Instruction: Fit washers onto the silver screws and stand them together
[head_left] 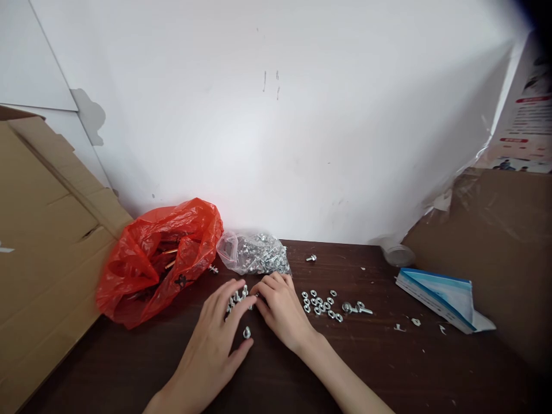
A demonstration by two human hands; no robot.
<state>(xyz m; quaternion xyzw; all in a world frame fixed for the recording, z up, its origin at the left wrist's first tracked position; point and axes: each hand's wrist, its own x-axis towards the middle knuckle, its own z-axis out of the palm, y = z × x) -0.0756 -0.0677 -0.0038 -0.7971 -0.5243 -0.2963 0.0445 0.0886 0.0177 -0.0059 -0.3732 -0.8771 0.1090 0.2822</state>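
My left hand lies flat on the dark wooden table, fingers spread over a small cluster of silver screws. One screw stands between its thumb and fingers. My right hand rests beside it, fingers curled down and pinched at the same cluster; what they hold is hidden. A clear plastic bag of silver hardware lies just beyond both hands. To the right of my right hand sits a group of loose nuts and an assembled bolt.
A red plastic bag lies at the left against a cardboard sheet. A blue and white booklet lies at the right by a brown cardboard box. A lone screw and a clear lid sit near the white wall.
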